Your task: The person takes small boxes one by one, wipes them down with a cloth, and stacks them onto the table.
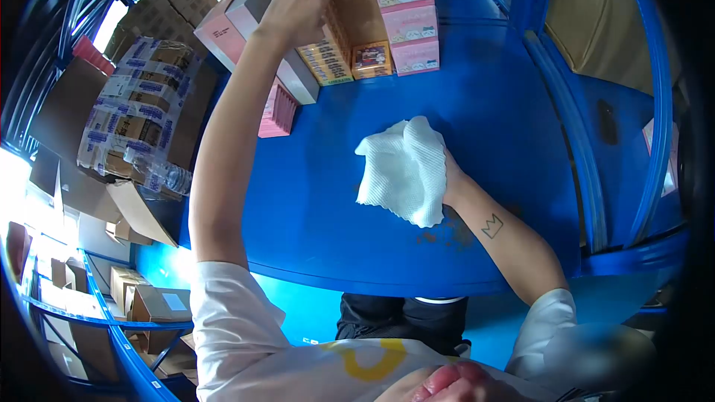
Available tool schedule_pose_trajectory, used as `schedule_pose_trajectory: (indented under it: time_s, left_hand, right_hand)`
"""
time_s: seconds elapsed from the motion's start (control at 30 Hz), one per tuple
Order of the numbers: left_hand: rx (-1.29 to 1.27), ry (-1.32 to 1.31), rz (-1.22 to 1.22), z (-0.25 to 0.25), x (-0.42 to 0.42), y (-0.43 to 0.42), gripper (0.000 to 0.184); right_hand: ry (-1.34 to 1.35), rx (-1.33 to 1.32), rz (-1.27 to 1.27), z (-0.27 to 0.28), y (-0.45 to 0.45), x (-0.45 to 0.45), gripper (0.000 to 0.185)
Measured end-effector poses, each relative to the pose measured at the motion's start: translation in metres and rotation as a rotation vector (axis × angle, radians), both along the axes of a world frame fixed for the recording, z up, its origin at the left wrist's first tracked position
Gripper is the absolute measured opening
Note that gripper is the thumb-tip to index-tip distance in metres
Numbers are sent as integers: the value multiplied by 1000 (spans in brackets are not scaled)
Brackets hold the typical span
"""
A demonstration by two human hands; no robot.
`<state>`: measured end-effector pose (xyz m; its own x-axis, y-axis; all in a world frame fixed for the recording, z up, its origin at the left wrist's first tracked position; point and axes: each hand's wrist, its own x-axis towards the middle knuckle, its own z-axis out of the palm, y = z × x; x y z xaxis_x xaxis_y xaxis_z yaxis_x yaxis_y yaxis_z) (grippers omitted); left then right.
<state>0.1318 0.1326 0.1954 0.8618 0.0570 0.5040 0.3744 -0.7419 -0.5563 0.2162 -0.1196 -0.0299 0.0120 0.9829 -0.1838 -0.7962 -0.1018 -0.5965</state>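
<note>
My left hand [298, 13] reaches to the back of the blue shelf, its fingers bent over the top of a yellow-orange box [325, 62]. Its fingertips are partly hidden behind that box. A tall grey-white and pink box [257, 7] stands just left of the hand. My right hand [453, 179] is closed on a white paper towel [402, 167] with an embossed texture, which covers most of its fingers. The towel is held over the middle of the blue shelf [335, 216].
Pink boxes [413, 26] are stacked at the back, beside a small orange box [372, 59]. Thin pink packs [277, 112] stand at the left. Blue rack posts [570, 141] rise at the right. A taped carton [138, 97] and a plastic bottle [167, 173] lie left of the shelf.
</note>
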Motion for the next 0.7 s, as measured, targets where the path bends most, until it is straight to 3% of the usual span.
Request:
schedule_pose_trajectory:
  time_s: [0.07,0.13,0.23,0.33,0.43,0.57,0.7]
  left_hand:
    - [60,-164,-227,-22,2,-19,35]
    - [-311,49,-15,-48,1,-56,35]
    - [-324,292,132,-113,22,-53,33]
    - [-280,203,145,-165,39,-38,33]
    - [-183,132,172,-166,51,-25,34]
    - [-89,81,37,-175,33,-32,37]
    - [-286,48,30,-153,-11,-65,38]
  right_hand:
    - [67,-12,3,0,1,1,50]
    - [32,19,-7,-3,-3,0,50]
    - [-111,135,1,0,-2,-3,50]
    - [-165,131,-52,-7,-13,-4,49]
    - [-193,181,-107,-5,-3,-1,49]
    - [194,56,-112,-7,3,-2,49]
    - [393,84,-35,-8,-4,-4,54]
